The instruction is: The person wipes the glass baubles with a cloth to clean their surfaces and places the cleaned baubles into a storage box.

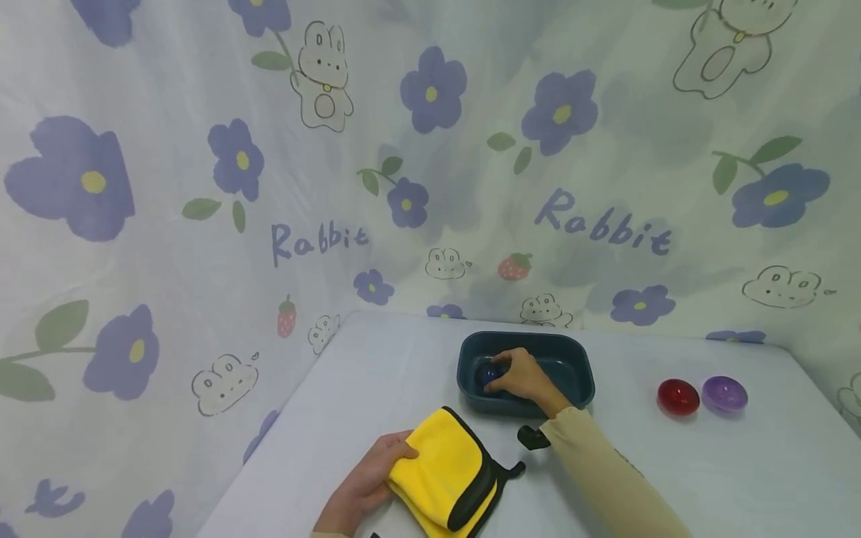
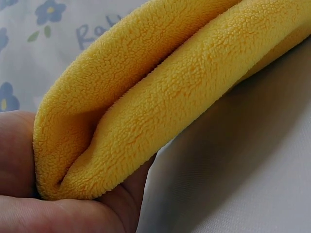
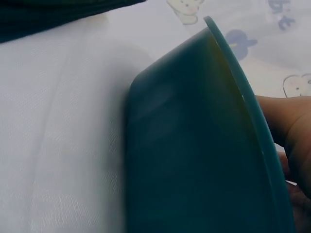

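Observation:
A folded yellow cloth (image 1: pixel 447 472) with a black edge lies at the table's near edge. My left hand (image 1: pixel 366 486) grips its left fold, thumb on top; the left wrist view shows the cloth (image 2: pixel 160 92) pinched between thumb and fingers (image 2: pixel 58 213). A dark teal tub (image 1: pixel 578 373) stands in the middle of the table. My right hand (image 1: pixel 518 376) reaches into it, fingers curled round a dark blue round object (image 1: pixel 487 373). The right wrist view shows the tub's outer wall (image 3: pixel 194 145) and part of my fingers (image 3: pixel 291 131) over the rim.
A red bowl (image 1: pixel 678 397) and a purple bowl (image 1: pixel 724 394) sit side by side to the right of the tub. A flower-and-rabbit print curtain (image 1: pixel 430 164) hangs behind and to the left of the white table (image 1: pixel 377 373).

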`<state>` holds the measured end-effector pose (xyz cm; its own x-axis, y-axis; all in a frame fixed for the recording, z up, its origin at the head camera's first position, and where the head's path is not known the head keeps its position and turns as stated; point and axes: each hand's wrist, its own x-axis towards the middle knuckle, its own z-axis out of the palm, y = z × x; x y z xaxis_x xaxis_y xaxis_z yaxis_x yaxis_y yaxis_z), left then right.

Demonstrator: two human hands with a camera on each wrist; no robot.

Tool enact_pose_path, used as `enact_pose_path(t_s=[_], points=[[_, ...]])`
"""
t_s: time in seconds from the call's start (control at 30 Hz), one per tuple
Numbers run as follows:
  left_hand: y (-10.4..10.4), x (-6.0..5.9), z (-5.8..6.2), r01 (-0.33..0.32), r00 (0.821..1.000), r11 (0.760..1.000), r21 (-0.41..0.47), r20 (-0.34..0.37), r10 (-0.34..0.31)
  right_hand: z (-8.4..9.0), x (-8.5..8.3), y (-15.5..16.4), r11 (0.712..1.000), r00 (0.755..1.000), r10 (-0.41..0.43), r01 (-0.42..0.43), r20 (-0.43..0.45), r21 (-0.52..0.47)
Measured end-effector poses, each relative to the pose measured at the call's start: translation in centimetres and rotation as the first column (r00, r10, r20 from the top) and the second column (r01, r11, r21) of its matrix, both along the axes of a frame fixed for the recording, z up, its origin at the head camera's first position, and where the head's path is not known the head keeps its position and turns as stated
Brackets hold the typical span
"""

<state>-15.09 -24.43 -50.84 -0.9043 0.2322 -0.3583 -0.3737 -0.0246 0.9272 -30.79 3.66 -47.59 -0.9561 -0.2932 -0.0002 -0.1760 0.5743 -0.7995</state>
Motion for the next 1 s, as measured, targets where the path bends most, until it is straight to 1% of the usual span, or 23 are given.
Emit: enact_pose_path(t_s=[0.17, 0.23, 0.33, 0.4, 0.47, 0.57, 0.7, 0.83, 0.93, 1.0], points=[[0.1, -0.1, -0.1, 0.001, 1.0, 1.0, -0.007, 0.004, -0.001, 0.5, 0.3, 0.6, 1.0, 1.0, 0.031, -0.031, -0.004, 0.005], [0.0, -0.2, -0.1, 0.004, 1.0, 1.0, -0.003, 0.002, -0.004, 1.0, 0.5, 0.9, 0.999, 0.999, 0.041, -0.042, -0.008, -0.013], [0.0, -0.3, -0.1, 0.008, 1.0, 1.0, 0.003, 0.002, -0.008, 2.0, 0.9, 2.0, 0.997, 0.999, 0.046, -0.047, -0.027, -0.063], [0.0, -0.3, -0.1, 0.006, 1.0, 1.0, 0.0, 0.003, -0.006, 2.9, 1.3, 3.2, 0.991, 0.997, 0.058, -0.063, -0.052, -0.117], [0.0, -0.3, -0.1, 0.001, 1.0, 1.0, -0.01, 0.005, -0.001, 3.7, 1.7, 4.6, 0.983, 0.994, 0.063, -0.078, -0.092, -0.165], [0.0, -0.3, -0.1, -0.002, 1.0, 1.0, -0.014, 0.006, 0.003, 4.7, 2.5, 7.1, 0.973, 0.988, 0.042, -0.074, -0.147, -0.22], [0.1, -0.2, 0.0, -0.001, 1.0, 1.0, -0.007, 0.009, 0.001, 5.4, 3.8, 10.8, 0.975, 0.975, -0.031, -0.018, -0.218, -0.222], [0.1, 0.0, 0.0, 0.009, 1.0, 1.0, 0.0, 0.004, -0.009, 5.7, 4.8, 14.7, 0.975, 0.948, -0.116, 0.052, -0.295, -0.217], [0.0, -0.1, 0.0, 0.013, 1.0, 1.0, 0.008, -0.001, -0.013, 5.7, 5.3, 17.8, 0.966, 0.927, -0.197, 0.127, -0.319, -0.226], [0.0, -0.1, 0.0, 0.014, 1.0, 1.0, 0.011, -0.001, -0.014, 5.7, 5.5, 20.0, 0.96, 0.921, -0.244, 0.185, -0.302, -0.21]])
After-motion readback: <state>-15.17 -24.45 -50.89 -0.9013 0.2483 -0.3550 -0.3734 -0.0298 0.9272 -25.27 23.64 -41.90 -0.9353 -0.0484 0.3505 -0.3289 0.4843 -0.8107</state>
